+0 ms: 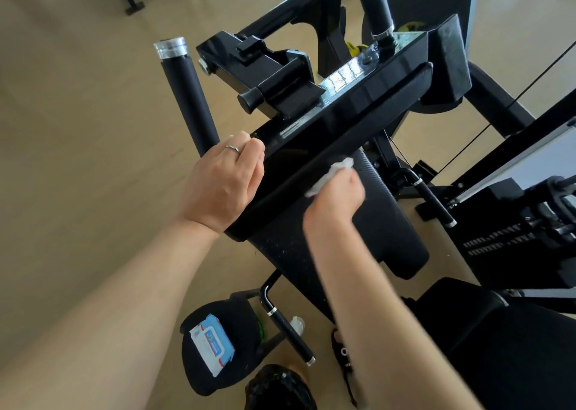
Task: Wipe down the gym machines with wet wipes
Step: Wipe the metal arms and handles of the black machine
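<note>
A black gym machine fills the middle of the view, with a glossy black frame bar (343,101) running diagonally and a textured black pad (383,210) beneath it. My left hand (224,182), wearing a ring, grips the lower end of the frame bar with curled fingers. My right hand (336,196) grips a crumpled white wet wipe (330,172) and presses it against the edge where the bar meets the pad. A blue and white pack of wet wipes (212,342) lies on a round black seat (240,322) below.
A black foam handle with a chrome cap (187,91) stands left of my left hand. Another upright handle (377,4) rises at the top. Small chrome-tipped handles (288,331) (433,201) stick out below. A weight stack (514,241) is on the right. Tan floor (78,129) spreads left.
</note>
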Tool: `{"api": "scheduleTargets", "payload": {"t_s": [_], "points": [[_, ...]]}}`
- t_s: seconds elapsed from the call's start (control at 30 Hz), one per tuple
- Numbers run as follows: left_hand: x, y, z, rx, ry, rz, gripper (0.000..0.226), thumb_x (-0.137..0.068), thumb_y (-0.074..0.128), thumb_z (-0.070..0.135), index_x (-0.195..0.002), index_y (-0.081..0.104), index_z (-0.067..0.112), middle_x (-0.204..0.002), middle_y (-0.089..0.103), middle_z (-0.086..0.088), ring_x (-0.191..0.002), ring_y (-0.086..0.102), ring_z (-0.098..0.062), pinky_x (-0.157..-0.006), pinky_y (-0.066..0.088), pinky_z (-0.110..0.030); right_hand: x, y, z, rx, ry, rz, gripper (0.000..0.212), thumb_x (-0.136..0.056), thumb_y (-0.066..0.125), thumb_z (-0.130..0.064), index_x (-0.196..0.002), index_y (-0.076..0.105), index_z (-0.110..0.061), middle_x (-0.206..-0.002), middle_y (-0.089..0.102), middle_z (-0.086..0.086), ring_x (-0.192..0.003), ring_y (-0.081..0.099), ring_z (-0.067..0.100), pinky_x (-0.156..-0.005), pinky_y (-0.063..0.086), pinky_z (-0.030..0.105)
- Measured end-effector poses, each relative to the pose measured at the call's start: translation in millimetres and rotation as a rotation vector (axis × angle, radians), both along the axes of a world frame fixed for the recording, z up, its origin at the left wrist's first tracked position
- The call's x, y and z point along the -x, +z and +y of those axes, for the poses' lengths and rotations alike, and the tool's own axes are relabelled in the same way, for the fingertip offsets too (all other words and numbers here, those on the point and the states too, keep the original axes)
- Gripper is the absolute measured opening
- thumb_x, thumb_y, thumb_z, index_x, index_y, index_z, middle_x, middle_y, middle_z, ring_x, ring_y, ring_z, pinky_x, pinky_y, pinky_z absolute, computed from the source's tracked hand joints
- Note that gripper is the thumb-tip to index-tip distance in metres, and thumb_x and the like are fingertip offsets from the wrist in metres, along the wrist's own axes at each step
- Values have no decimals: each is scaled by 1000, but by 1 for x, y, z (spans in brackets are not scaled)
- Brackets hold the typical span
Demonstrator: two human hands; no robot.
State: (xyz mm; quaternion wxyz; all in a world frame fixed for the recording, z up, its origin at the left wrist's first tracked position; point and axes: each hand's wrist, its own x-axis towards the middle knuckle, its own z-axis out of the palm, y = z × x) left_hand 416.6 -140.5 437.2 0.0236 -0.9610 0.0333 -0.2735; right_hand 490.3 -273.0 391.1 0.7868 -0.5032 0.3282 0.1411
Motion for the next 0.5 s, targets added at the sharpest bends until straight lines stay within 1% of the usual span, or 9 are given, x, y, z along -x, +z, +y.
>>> {"api": "scheduleTargets", "payload": {"t_s": [0.07,0.13,0.2,0.27,0.3,0.33,0.4,0.47,0.5], "points": [[0,1,0,12,-7,9,26,-107,43,10,-88,58,1,-80,52,-10,-66,46,-22,-62,42,-30,-44,7,-15,9,7,-20,31,-106,38,-20,-76,45,-21,-42,51,-10,-55,43,10,-50,42,24],[-1,2,0,16,-14,19,27,-108,41,11,-88,58,1,-80,52,-10,-67,45,-21,-62,41,-29,-81,11,-25,-7,-15,62,24,-107,40,-18,-85,51,-16,-59,54,-7,-59,44,11,-55,43,25],[0,1,1,7,-13,27,27,-108,41,11,-88,58,1,-81,52,-9,-67,46,-22,-62,43,-30,-98,5,-23,-105,-88,139,17,-105,49,-17,-91,57,-13,-75,56,-1,-63,52,15,-60,52,30],[-1,-1,1,-6,3,12,26,-107,43,10,-87,58,1,-79,51,-9,-66,45,-22,-60,44,-32,-92,-8,-15,-233,-46,221,17,-101,53,-21,-101,66,-10,-93,69,2,-83,65,21,-82,60,41],[-1,-2,1,-17,9,0,26,-106,44,9,-85,58,1,-78,50,-9,-65,45,-23,-59,43,-32,-82,-15,-10,-322,12,247,23,-101,54,-23,-111,69,-10,-107,72,5,-98,68,26,-91,58,47],[-2,-2,1,-28,10,-6,25,-105,46,8,-85,58,1,-77,50,-9,-64,45,-23,-59,42,-32,-68,-24,-5,-413,69,263,30,-101,52,-26,-119,69,-9,-119,71,8,-110,67,31,-97,55,50],[-3,-2,1,-49,15,-3,23,-103,48,6,-84,58,1,-77,50,-9,-63,45,-24,-61,41,-33,-34,-36,7,-582,222,292,29,-103,48,-28,-112,65,-5,-128,65,6,-130,58,37,-108,47,53],[-3,-2,1,-58,18,6,22,-102,49,4,-82,58,0,-76,49,-10,-63,45,-25,-61,42,-34,3,-45,20,-678,384,368,15,-94,54,-25,-104,57,-13,-119,57,5,-144,44,31,-117,39,50],[-3,-2,1,-57,16,10,22,-102,49,4,-82,58,0,-76,49,-10,-63,44,-25,-61,42,-35,19,-45,24,-694,472,391,20,-84,62,-22,-101,57,-15,-115,57,8,-145,43,28,-118,37,47]]}}
